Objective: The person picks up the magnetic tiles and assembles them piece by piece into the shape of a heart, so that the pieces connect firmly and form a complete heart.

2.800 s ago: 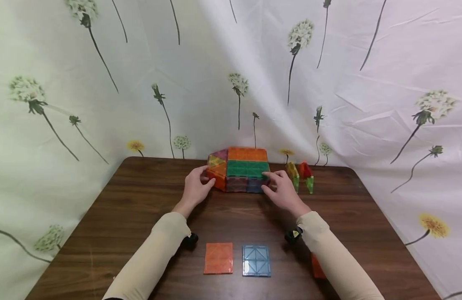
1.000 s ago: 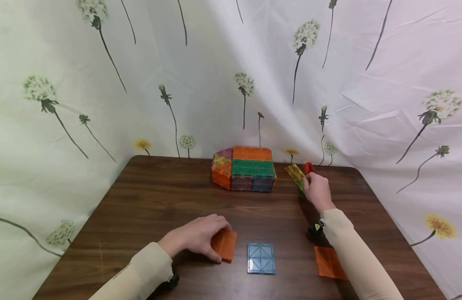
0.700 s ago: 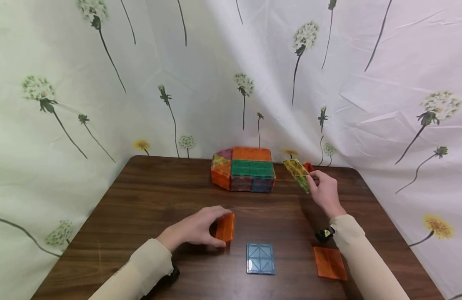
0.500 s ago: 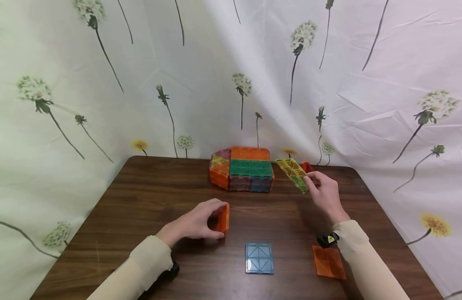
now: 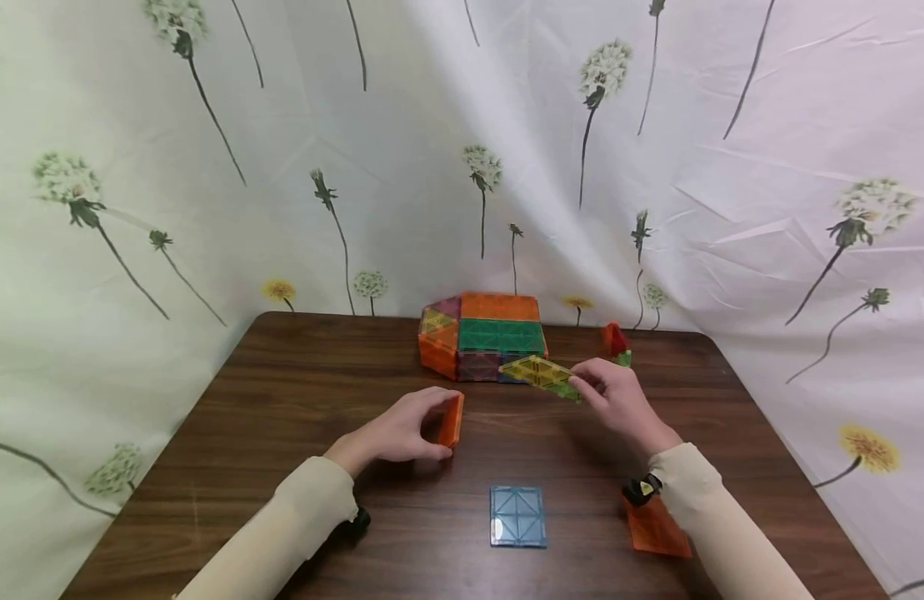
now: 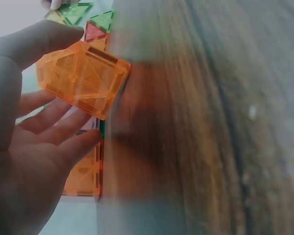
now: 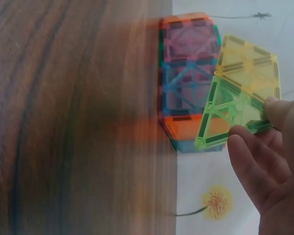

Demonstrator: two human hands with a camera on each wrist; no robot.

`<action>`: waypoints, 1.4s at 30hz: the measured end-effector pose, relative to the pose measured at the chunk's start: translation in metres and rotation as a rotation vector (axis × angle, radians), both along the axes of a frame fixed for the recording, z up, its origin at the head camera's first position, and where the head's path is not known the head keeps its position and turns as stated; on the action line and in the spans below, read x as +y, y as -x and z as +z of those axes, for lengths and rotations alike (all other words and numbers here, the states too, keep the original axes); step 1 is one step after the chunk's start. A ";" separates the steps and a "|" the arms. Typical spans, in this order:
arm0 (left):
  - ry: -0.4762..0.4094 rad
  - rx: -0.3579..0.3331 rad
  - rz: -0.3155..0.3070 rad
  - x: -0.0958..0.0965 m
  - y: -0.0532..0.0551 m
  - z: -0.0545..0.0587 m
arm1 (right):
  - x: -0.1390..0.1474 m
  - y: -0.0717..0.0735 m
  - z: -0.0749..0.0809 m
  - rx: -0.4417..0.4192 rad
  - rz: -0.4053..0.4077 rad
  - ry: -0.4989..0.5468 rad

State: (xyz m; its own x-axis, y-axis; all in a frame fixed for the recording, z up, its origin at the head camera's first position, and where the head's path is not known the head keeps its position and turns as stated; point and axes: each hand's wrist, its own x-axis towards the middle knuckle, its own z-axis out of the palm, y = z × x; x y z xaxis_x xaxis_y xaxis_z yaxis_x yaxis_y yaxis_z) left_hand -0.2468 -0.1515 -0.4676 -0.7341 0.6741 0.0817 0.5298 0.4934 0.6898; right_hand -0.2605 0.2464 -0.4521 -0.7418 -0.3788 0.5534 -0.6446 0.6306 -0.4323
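Note:
Above the middle of the table, my left hand (image 5: 402, 427) pinches an orange square magnetic tile (image 5: 451, 419) by opposite edges, thumb against fingers. The tile (image 6: 83, 78) stands tilted in the left wrist view. My right hand (image 5: 617, 398) pinches a flat panel of a yellow square tile (image 7: 247, 63) joined to a green triangle tile (image 7: 230, 110), gripping its green end. In the head view that panel hangs just in front of a boxy structure of coloured magnetic tiles (image 5: 502, 335), overlapping its lower right corner. The structure has an orange and green top and a pointed left end.
A blue square tile (image 5: 517, 517) lies flat near the front of the table (image 5: 297, 367). Another orange tile (image 5: 656, 533) lies partly under my right forearm. A small red and green tile piece (image 5: 616, 342) stands at the back right. A dandelion-print cloth (image 5: 402, 167) hangs behind.
My hands left the structure. The left took up the orange tile from the front and raised it away from me; the right picked up the yellow-green panel and brought it left, turning it flatter.

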 end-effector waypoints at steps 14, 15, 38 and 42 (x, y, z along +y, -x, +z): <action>-0.061 -0.061 -0.006 0.004 0.016 -0.008 | -0.024 0.008 -0.017 -0.041 0.151 -0.115; -0.055 -0.067 -0.010 0.005 0.017 -0.008 | -0.025 0.009 -0.018 -0.051 0.149 -0.132; 0.003 -0.010 -0.051 0.025 0.022 -0.008 | -0.061 0.014 -0.018 -0.113 0.185 -0.242; -0.016 0.008 -0.043 0.024 0.026 -0.012 | -0.060 0.012 -0.019 -0.123 0.177 -0.239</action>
